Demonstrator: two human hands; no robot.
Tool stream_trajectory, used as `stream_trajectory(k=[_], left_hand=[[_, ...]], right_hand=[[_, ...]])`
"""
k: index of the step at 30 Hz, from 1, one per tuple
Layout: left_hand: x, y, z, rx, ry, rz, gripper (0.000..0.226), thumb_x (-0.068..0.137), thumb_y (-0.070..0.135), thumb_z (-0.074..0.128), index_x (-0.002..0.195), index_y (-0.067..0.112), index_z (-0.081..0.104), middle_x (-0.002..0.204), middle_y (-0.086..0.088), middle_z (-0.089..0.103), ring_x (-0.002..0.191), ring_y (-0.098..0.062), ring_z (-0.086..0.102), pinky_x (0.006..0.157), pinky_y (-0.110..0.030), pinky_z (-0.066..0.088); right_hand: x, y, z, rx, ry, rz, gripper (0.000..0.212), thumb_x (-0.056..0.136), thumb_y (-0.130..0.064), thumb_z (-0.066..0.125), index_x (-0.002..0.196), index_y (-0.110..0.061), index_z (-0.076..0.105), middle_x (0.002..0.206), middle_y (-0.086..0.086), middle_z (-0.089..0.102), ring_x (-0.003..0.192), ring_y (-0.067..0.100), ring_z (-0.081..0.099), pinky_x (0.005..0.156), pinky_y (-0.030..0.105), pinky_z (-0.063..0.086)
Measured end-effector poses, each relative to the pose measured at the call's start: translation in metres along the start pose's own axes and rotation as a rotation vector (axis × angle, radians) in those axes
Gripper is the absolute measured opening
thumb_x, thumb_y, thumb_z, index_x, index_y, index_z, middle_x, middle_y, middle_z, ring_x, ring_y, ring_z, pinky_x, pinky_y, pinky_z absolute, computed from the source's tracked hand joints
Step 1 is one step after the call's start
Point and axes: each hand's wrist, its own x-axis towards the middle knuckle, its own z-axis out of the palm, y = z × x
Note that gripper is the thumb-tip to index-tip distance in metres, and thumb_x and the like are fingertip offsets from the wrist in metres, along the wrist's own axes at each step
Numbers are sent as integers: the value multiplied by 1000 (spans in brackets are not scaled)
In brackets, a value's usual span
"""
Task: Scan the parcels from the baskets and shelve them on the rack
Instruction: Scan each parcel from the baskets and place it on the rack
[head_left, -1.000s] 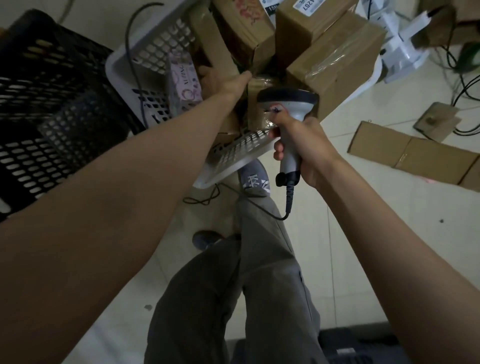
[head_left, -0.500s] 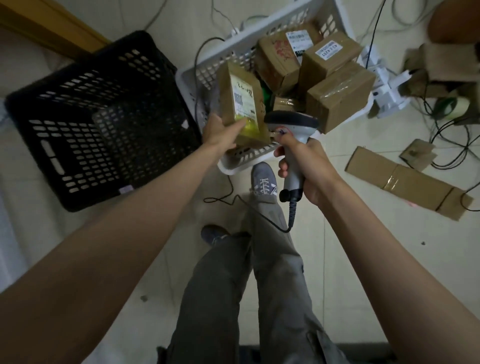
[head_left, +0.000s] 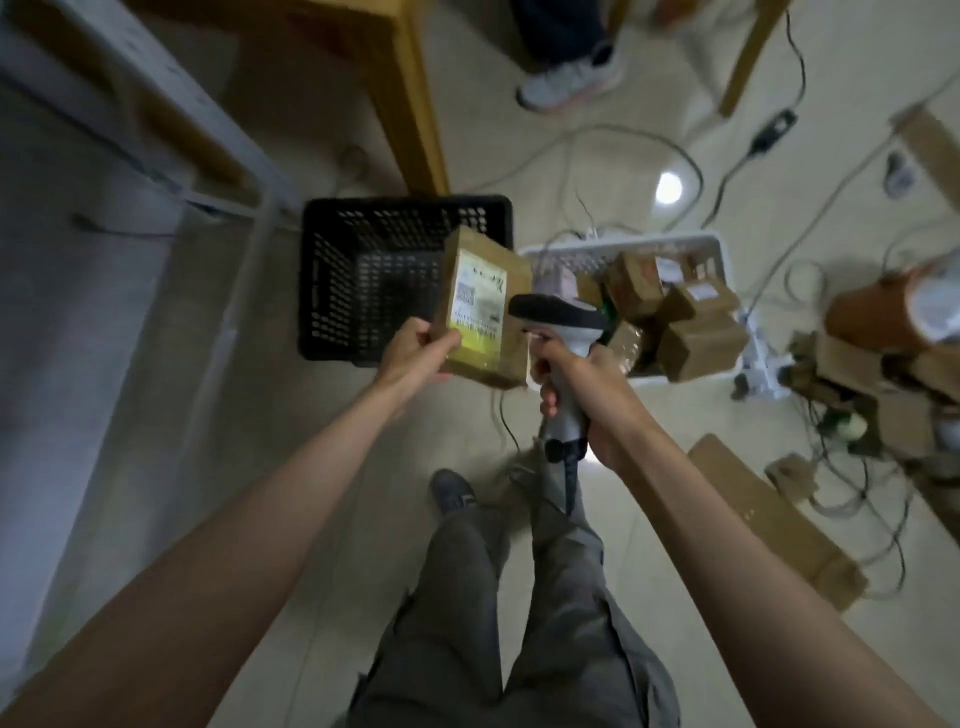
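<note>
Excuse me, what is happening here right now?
A person is scanning parcels. The left hand holds a brown parcel label-up, while the right hand grips a barcode scanner beside it. More parcels wait in the white basket; the black basket looks empty.

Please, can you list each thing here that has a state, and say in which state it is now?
parcel: lifted, held by the left hand, label facing up
scanner: gripped in the right hand, head beside the parcel
black basket: on the floor, looks empty
white basket: on the floor, parcels inside
flattened cardboard: lying on the floor
</note>
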Motion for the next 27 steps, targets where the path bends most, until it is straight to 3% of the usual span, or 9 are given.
stream_trajectory(k=[2,6,10,14,17,20,22,24,27], left_hand=[[-37,0,-42,16,75,36,22,83,39,65,98,24,60,99,3,70,86,-11,66,71,-33,58],[-106,-6,-121,43,258,141,21,88,47,56,96,27,59,87,9,66,73,-2,59,55,-15,40],[-165,-15,-192,45,443,207,21,97,38,57,101,18,60,89,3,68,77,-9,62,66,-25,46],[-216,-21,-249,-59,568,205,17,97,37,65,96,21,58,81,11,64,68,8,63,56,-7,44],[-250,-23,-277,-206,600,181,36,89,45,73,108,18,62,97,3,72,84,-7,72,59,-23,59],[-279,-25,-294,-304,675,152,45,77,38,87,110,16,65,101,-1,73,81,-11,74,60,-28,61],[-295,-23,-303,-287,725,115,52,71,36,91,111,17,65,103,-1,71,84,-13,72,60,-28,60],[-309,-21,-313,-259,781,76,51,69,39,92,106,15,66,100,-5,71,89,-20,71,69,-39,63],[-327,-19,-326,-213,861,45,46,70,45,90,99,16,68,97,-5,71,92,-23,69,79,-44,61]], right_hand=[[-28,-19,34,-59,-67,-27,11,101,-12,57,106,-3,59,76,8,58,53,15,46,49,29,40],[-76,-50,98,-175,-232,-93,8,99,-12,58,94,-5,60,72,11,53,51,14,44,49,28,39],[-112,-78,161,-297,-396,-143,15,97,-13,60,83,-8,58,59,4,53,45,12,43,44,23,39],[-136,-102,211,-445,-555,-190,21,98,-15,59,80,-6,60,50,0,55,41,12,43,43,22,40],[-147,-119,241,-550,-674,-227,19,95,-14,59,80,-3,61,50,5,51,44,17,43,51,29,41],[-157,-130,262,-636,-786,-282,17,95,-13,59,82,-3,62,51,6,51,46,17,45,50,27,42],[-162,-136,269,-674,-850,-325,16,95,-12,59,83,-3,62,52,4,52,46,17,46,52,28,43],[-165,-141,274,-701,-912,-367,14,95,-10,59,84,-2,61,54,1,56,45,15,47,51,28,43],[-165,-148,275,-744,-963,-408,13,94,-11,61,85,-2,63,63,14,57,47,19,49,52,31,42]])
